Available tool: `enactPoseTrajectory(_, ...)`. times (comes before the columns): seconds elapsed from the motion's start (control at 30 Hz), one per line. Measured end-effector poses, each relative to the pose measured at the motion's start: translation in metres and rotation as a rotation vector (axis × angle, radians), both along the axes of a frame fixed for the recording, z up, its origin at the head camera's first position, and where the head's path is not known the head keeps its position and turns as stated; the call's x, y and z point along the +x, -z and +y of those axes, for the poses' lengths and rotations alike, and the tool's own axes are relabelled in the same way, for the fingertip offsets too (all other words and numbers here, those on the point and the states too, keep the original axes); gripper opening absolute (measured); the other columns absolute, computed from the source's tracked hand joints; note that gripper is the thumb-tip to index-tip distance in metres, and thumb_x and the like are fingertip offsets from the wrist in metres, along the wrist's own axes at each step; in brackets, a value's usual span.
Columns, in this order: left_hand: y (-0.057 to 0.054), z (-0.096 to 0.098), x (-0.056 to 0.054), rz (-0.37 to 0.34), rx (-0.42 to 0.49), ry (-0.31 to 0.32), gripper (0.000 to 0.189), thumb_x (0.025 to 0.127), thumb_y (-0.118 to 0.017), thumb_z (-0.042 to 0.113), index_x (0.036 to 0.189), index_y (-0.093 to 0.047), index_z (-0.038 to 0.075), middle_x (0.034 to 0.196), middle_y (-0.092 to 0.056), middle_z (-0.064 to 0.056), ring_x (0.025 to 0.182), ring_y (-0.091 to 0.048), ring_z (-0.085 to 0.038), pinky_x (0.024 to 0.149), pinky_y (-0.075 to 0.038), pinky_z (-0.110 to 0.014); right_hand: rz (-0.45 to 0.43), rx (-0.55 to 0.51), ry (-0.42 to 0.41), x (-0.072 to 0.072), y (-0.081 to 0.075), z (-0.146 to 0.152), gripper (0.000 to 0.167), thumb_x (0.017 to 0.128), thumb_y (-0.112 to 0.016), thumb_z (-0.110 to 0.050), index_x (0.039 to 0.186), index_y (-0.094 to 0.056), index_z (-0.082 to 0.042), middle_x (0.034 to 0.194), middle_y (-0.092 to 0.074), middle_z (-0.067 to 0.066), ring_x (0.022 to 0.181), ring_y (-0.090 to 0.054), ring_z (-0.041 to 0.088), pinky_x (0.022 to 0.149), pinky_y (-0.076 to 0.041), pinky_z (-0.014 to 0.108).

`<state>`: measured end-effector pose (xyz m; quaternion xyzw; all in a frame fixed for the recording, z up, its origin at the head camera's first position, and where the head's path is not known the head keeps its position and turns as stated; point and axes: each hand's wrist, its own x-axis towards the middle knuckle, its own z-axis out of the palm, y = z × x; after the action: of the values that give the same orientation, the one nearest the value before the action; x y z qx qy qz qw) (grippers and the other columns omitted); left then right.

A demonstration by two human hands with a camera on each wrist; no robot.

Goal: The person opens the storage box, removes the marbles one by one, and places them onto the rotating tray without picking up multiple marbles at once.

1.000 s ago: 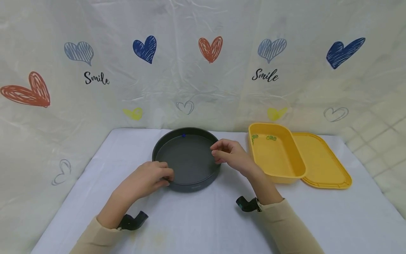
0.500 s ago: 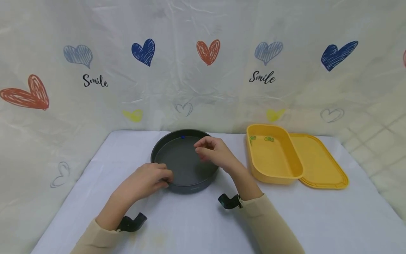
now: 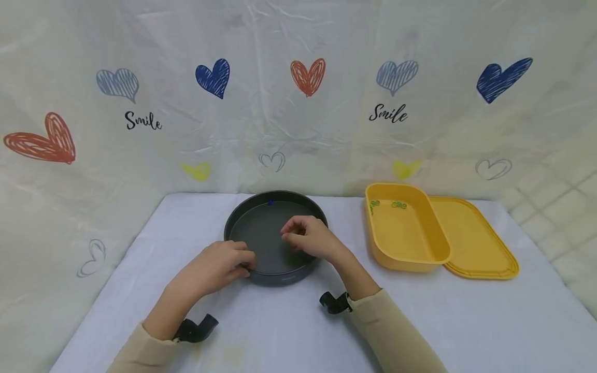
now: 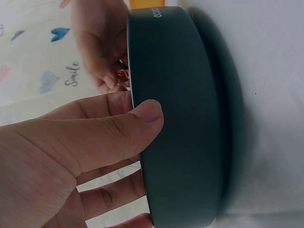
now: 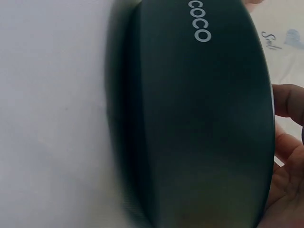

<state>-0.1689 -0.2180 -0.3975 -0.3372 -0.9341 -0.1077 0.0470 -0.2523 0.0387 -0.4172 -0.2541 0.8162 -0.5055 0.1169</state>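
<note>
A round dark grey pan (image 3: 275,233) stands on the white-covered table. With thumb outside and fingers inside, my left hand (image 3: 224,261) grips its near left rim, as the left wrist view shows. My right hand (image 3: 311,239) is over the right half of the pan, fingers curled together. Between its fingertips the left wrist view shows a small shiny orange-red piece (image 4: 123,76), mostly hidden by the fingers. A tiny blue piece (image 3: 270,202) is at the far inner edge of the pan. In the right wrist view the pan's lettered side wall (image 5: 204,109) covers part of that hand.
Right of the pan stands a yellow rectangular tub (image 3: 406,263), with small green pieces (image 3: 399,205) at its far end. A flat yellow lid (image 3: 475,238) lies beside it, partly under the tub. Behind the table hangs a pale sheet (image 3: 298,124) with printed hearts.
My right hand has moved left from the pan's right rim to over its inside, and slightly nearer to me. The left hand keeps its grip on the rim.
</note>
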Motion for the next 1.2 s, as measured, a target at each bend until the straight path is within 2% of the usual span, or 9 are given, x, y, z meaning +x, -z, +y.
enactPoseTrajectory(0.23, 0.001, 0.0, 0.0, 0.017, 0.002, 0.009, 0.022, 0.079, -0.084, 0.014, 0.088, -0.071, 0.028, 0.085, -0.061, 0.013, 0.076, -0.061, -0.007, 0.068, -0.051, -0.026, 0.11, 0.159, -0.014, 0.002, 0.003, -0.004, 0.004, 0.091, -0.069, -0.019, 0.095, -0.07, -0.019, 0.078, -0.067, -0.005, 0.066, -0.061, 0.013, 0.061, -0.052, 0.029)
enactPoseTrajectory(0.5, 0.001, 0.0, 0.0, 0.023, 0.0, 0.015, 0.022, 0.078, -0.085, 0.014, 0.087, -0.07, 0.027, 0.085, -0.06, 0.012, 0.075, -0.06, -0.006, 0.068, -0.051, -0.025, 0.212, 0.262, -0.035, 0.005, 0.005, -0.007, 0.005, 0.091, -0.071, -0.02, 0.094, -0.07, -0.018, 0.077, -0.067, -0.009, 0.068, -0.059, 0.008, 0.064, -0.049, 0.027)
enactPoseTrajectory(0.9, 0.002, 0.0, -0.001, 0.025, 0.002, 0.016, 0.021, 0.078, -0.085, 0.016, 0.086, -0.07, 0.028, 0.084, -0.061, 0.012, 0.075, -0.061, -0.007, 0.068, -0.051, -0.027, 0.238, 0.342, -0.036, 0.01, 0.002, -0.009, 0.004, 0.092, -0.071, -0.021, 0.096, -0.07, -0.02, 0.076, -0.067, -0.01, 0.067, -0.06, 0.008, 0.064, -0.049, 0.029)
enactPoseTrajectory(1.2, 0.002, 0.0, -0.002, 0.019, 0.003, 0.015, 0.021, 0.078, -0.085, 0.016, 0.086, -0.07, 0.028, 0.085, -0.061, 0.012, 0.075, -0.06, -0.006, 0.068, -0.051, -0.026, 0.246, 0.353, -0.03, 0.01, 0.002, -0.01, 0.004, 0.092, -0.071, -0.022, 0.096, -0.07, -0.02, 0.076, -0.066, -0.01, 0.067, -0.059, 0.007, 0.064, -0.049, 0.03)
